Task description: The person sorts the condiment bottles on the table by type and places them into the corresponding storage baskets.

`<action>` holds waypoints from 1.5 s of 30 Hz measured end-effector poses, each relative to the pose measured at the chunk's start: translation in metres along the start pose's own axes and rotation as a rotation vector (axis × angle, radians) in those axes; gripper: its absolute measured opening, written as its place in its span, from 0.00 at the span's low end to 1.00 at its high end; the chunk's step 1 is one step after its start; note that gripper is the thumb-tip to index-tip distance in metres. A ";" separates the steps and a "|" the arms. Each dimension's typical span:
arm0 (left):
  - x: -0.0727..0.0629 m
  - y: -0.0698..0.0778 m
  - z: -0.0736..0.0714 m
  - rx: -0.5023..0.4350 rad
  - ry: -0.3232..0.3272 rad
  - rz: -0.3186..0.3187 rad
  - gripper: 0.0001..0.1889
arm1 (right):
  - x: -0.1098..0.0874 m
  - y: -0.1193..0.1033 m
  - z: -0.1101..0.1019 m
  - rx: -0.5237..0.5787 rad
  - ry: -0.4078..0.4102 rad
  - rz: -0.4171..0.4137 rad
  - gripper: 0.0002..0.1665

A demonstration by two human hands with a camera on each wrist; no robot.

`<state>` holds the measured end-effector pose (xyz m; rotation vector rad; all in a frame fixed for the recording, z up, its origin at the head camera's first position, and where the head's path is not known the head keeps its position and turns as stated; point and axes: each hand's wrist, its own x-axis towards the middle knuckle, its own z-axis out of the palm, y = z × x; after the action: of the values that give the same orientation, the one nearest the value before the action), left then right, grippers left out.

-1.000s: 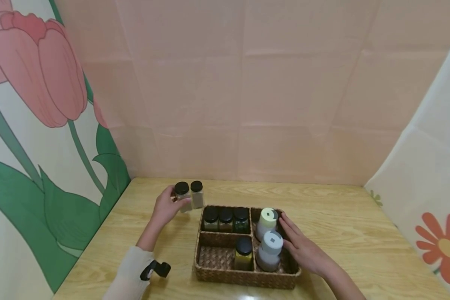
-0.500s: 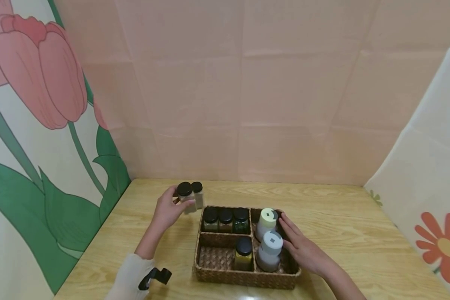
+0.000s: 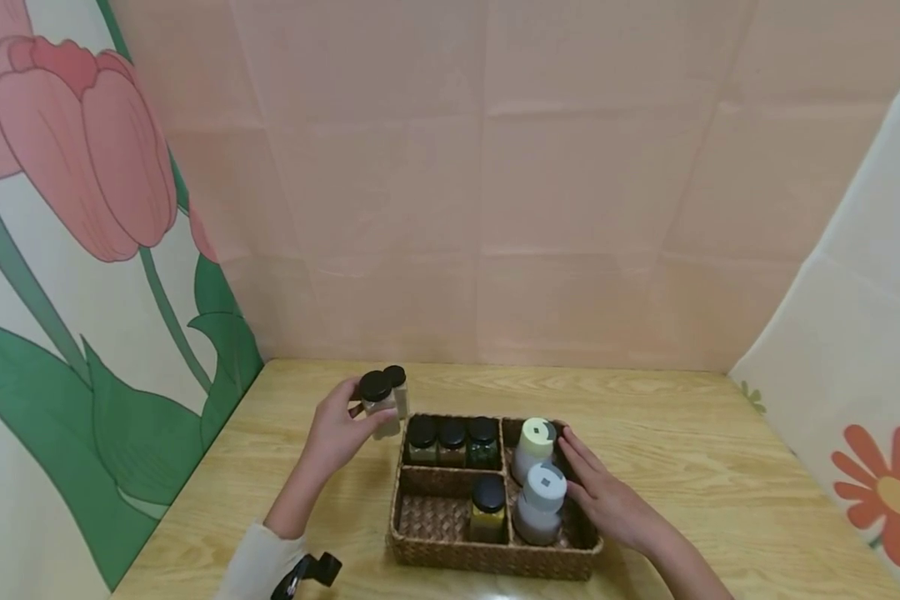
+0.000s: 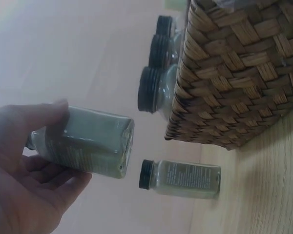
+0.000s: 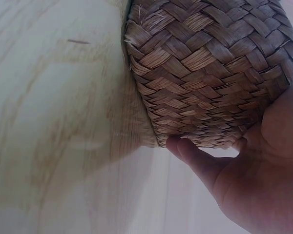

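Observation:
In the head view my left hand (image 3: 335, 429) holds a clear spice jar (image 3: 381, 408) with a black lid, above the table beside the basket's back-left corner. The left wrist view shows thumb and fingers round the jar (image 4: 88, 141), its base facing away from the palm. Behind it stands a slimmer spice jar (image 4: 188, 179) on the table, partly hidden in the head view. My right hand (image 3: 607, 496) grips the right side of the woven basket (image 3: 487, 557), thumb over the rim. In the right wrist view, its fingers (image 5: 195, 161) lie along the basket's outer wall.
Three black-lidded jars (image 3: 452, 442) fill the back-left compartment. One yellow jar (image 3: 487, 512) stands in the front-left compartment. The right compartment holds a yellow-capped bottle (image 3: 534, 446) and a white-capped bottle (image 3: 542, 504). A pink cloth (image 3: 480, 183) hangs behind the table (image 3: 690, 433).
My left hand has moved the jar slightly right and toward the basket, and the jar now covers more of the slimmer one. The right hand and basket have stayed in place.

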<state>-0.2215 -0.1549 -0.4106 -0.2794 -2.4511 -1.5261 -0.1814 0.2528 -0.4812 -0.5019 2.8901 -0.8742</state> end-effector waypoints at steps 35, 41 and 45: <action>-0.038 0.027 0.010 -0.038 -0.084 0.028 0.27 | -0.001 -0.001 -0.001 0.006 0.029 -0.038 0.39; -0.043 0.030 0.015 -0.046 -0.117 0.023 0.28 | -0.002 -0.001 -0.001 -0.011 0.038 -0.037 0.39; -0.046 0.030 0.017 -0.055 -0.141 0.024 0.26 | -0.002 -0.002 -0.001 -0.005 0.031 -0.028 0.39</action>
<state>-0.1712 -0.1276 -0.4060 -0.4396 -2.5036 -1.6174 -0.1790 0.2528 -0.4795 -0.5347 2.9209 -0.8860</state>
